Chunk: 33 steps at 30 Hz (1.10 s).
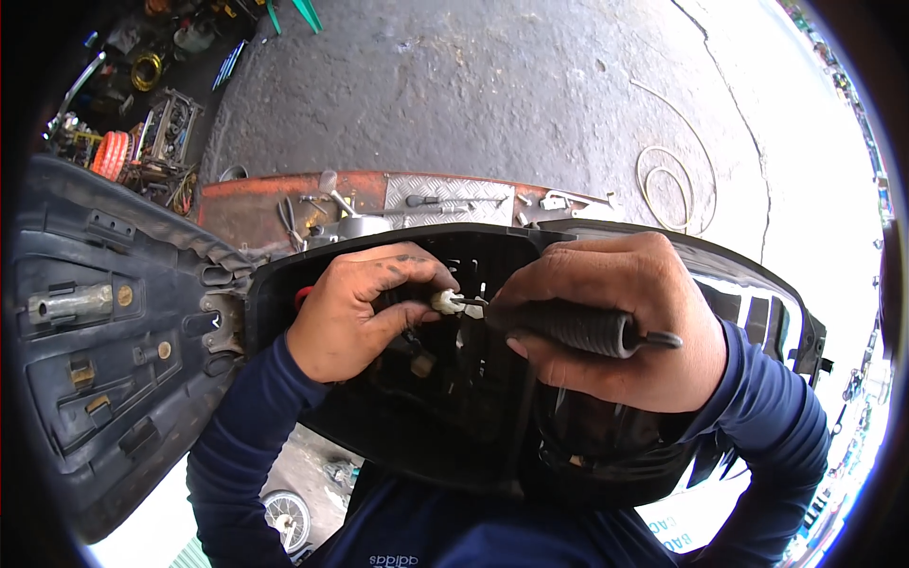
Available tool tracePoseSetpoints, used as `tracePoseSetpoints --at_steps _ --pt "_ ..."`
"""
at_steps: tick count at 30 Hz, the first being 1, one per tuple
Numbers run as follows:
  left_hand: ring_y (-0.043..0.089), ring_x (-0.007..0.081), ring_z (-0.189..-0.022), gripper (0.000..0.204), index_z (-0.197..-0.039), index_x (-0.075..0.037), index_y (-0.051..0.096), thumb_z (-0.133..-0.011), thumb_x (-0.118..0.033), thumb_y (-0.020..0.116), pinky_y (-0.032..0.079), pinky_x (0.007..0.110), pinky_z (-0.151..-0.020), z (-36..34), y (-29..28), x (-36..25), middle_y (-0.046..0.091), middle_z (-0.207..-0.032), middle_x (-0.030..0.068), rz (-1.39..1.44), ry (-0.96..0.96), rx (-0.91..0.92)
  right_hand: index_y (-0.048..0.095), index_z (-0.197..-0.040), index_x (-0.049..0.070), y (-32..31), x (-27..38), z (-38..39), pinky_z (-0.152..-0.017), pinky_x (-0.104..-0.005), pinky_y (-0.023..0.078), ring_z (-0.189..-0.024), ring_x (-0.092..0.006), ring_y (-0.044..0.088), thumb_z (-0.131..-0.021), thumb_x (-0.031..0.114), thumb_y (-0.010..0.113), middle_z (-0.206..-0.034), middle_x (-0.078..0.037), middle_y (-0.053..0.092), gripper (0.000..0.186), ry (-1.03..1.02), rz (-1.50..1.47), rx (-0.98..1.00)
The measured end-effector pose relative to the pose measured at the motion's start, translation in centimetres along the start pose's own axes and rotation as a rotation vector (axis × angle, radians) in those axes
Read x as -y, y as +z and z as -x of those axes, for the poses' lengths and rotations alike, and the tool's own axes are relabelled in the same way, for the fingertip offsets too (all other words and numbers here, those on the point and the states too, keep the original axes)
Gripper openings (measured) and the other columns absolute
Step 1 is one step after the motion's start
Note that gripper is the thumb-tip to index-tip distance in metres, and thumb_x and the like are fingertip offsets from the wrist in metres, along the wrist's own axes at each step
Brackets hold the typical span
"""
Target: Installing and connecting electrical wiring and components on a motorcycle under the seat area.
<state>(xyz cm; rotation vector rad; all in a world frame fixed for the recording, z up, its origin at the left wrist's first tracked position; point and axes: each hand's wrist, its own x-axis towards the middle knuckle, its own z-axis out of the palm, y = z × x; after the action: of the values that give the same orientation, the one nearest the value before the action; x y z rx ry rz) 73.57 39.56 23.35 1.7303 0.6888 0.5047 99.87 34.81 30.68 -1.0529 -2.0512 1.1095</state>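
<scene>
Between the thumb and fingertips of my left hand (365,308) is a small white plastic connector (446,302), held over the dark open compartment. My right hand (625,312) is closed around a black tool with a ribbed handle (578,325). From it a thin metal tip points left and meets the connector. A short metal end sticks out at the handle's other end. How far the tip goes into the connector cannot be told. A dangling dark wire with a brownish plug (422,363) shows below my left hand.
The black compartment (379,445) lies under my hands, with a raised seat underside (114,331) at left. Beyond it, a red-edged bench (284,194) bears pliers (288,220) and other tools. A hose (668,185) lies coiled on the floor. Parts crowd the far left.
</scene>
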Motion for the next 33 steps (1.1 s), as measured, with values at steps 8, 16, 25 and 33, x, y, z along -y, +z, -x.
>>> tracePoseSetpoints --at_steps 8,16,25,33 --pt "0.065 0.0147 -0.094 0.024 -0.112 0.004 0.066 -0.09 0.012 0.06 0.057 0.028 -0.085 0.3 0.3 -0.5 0.062 -0.109 0.0078 0.397 -0.237 0.037 0.072 -0.1 -0.001 -0.1 0.2 0.0 -0.074 -0.0344 0.057 -0.079 -0.0286 0.072 -0.078 0.006 0.076 -0.088 -0.014 0.073 0.023 0.065 -0.038 -0.006" --pt "0.062 0.0108 -0.097 0.031 -0.125 0.005 0.058 -0.095 -0.002 0.064 0.053 0.027 -0.085 0.4 -0.5 -0.8 0.065 -0.109 0.0068 0.541 -0.381 0.152 0.073 -0.101 -0.001 -0.1 0.5 0.0 -0.075 -0.0339 0.057 -0.079 -0.0279 0.072 -0.079 0.008 0.076 -0.09 -0.015 0.073 0.024 0.09 -0.036 0.008" --pt "0.058 0.0067 -0.093 0.03 -0.126 0.003 0.056 -0.099 -0.01 0.062 0.05 0.024 -0.081 0.2 0.3 0.6 0.063 -0.108 0.0026 0.54 -0.315 0.113 0.074 -0.096 0.003 -0.3 0.6 -0.9 -0.078 -0.0336 0.056 -0.081 -0.0278 0.073 -0.078 0.011 0.076 -0.086 -0.015 0.073 0.02 0.253 -0.085 -0.029" --pt "0.053 0.003 -0.082 0.038 -0.129 0.0 0.053 -0.1 -0.021 0.065 0.044 0.02 -0.071 0.7 0.5 0.7 0.062 -0.102 -0.0012 0.595 -0.352 0.065 0.074 -0.099 0.001 -1.4 -0.1 -2.4 -0.078 -0.031 0.056 -0.08 -0.0202 0.072 -0.081 0.014 0.076 -0.087 -0.013 0.074 0.022 0.315 -0.128 0.075"
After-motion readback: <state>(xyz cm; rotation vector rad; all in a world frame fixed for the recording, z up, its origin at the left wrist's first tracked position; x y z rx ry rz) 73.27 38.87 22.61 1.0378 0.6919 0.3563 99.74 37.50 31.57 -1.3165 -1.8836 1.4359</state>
